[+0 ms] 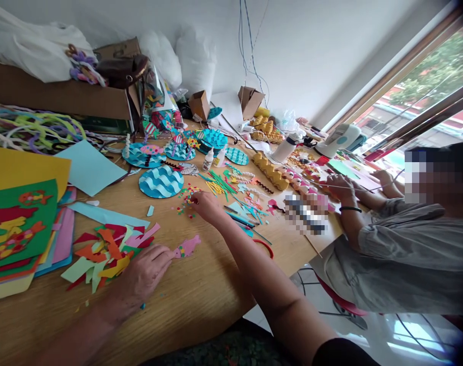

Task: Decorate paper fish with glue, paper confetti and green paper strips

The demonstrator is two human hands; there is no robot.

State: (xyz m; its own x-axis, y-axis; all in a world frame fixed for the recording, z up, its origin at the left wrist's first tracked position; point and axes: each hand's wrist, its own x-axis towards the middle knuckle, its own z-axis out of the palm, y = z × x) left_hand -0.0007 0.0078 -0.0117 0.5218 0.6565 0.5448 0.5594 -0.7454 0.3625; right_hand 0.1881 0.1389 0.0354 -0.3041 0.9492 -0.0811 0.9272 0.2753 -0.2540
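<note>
The person's left hand [149, 269] has its fingers nearly closed, thumb and forefinger pressing the near end of a pink paper fish [189, 247] against the wooden table [201, 305]. The fish (a few coloured dots already sit on it) lies flat, just beside a heap of paper scraps [111, 251]. Farther forward, the right hand [208, 206] reaches down to the scattered paper dots [184, 197], fingers bent and their tips pointing into them; how far apart the tips are, or whether they hold a dot, cannot be told at this angle. A blue disc [161, 181] with wavy strips lies near that hand, and two small white bottles [208, 160] stand behind.
</note>
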